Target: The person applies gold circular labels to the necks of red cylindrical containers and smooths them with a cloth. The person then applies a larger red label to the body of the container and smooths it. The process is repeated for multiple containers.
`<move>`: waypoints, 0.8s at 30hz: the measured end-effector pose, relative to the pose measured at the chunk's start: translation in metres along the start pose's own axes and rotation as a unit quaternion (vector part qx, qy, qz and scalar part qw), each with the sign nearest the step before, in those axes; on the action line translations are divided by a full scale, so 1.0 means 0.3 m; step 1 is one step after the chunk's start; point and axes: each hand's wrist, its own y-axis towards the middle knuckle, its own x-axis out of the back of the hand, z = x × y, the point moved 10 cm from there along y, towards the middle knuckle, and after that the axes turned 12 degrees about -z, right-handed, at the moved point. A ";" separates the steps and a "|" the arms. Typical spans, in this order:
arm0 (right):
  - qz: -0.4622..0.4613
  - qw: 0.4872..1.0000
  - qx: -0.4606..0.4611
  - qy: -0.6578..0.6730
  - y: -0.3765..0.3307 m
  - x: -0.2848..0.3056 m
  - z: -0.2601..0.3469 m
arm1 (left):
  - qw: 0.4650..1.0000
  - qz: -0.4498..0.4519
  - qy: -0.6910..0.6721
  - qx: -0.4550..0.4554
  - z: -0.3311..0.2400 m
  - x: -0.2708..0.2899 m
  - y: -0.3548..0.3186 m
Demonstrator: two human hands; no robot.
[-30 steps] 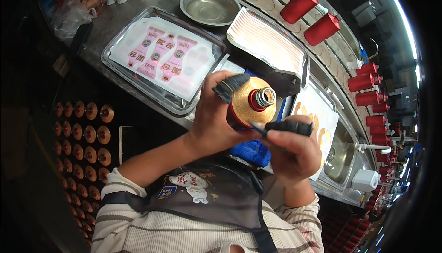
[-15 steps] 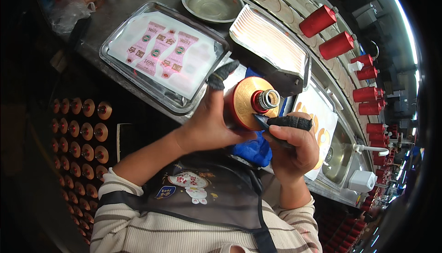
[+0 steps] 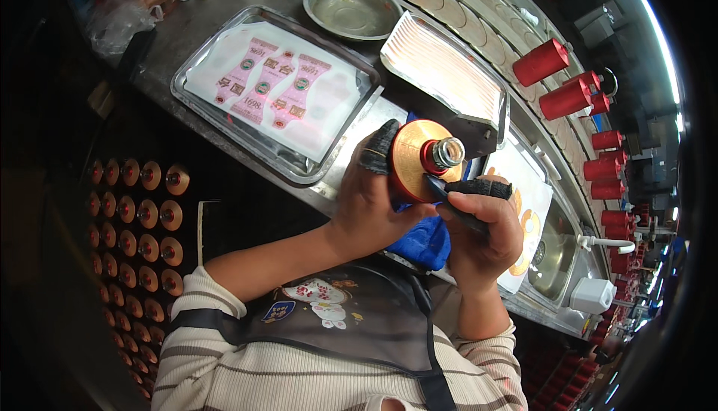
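Observation:
My left hand point(image 3: 365, 205) is wrapped around a red bottle point(image 3: 407, 158) with a gold shoulder, whose bare threaded glass mouth point(image 3: 449, 152) tilts up to the right. A dark cot covers its forefinger. In my right hand point(image 3: 486, 235) is a small dark hand tool point(image 3: 437, 186) with a smooth, pointed tip; its exact kind is unclear. That tip rests against the gold shoulder just below the neck. Dark wrapping also covers a finger of this hand. Below the bottle lies a blue cloth point(image 3: 420, 245), partly hidden by my hands.
Pink labels on a white sheet lie in a metal tray point(image 3: 345, 142) at left. Behind are a metal basin point(image 3: 354, 8) and a striped, brightly lit tray point(image 3: 445, 63). Gold ring labels point(image 3: 529, 225) and a sink point(image 3: 557, 258) are at right. Red bottles point(image 3: 540, 62) stand on a conveyor.
My left forefinger has bent closer around the bottle, which has shifted slightly right with both hands. The tool tip stays at the shoulder by the neck. Bottles on the conveyor have moved along.

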 end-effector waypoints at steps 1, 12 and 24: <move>0.004 1.000 -0.002 -0.001 0.004 0.001 0.001 | 1.000 0.004 -0.012 0.001 0.006 0.012 0.005; -0.017 0.998 -0.056 -0.007 -0.039 0.014 -0.024 | 1.000 -0.004 -0.018 -0.017 -0.016 0.010 0.021; -0.004 0.994 0.106 -0.004 -0.088 -0.054 0.157 | 0.993 -0.066 0.029 -0.097 -0.034 0.028 0.027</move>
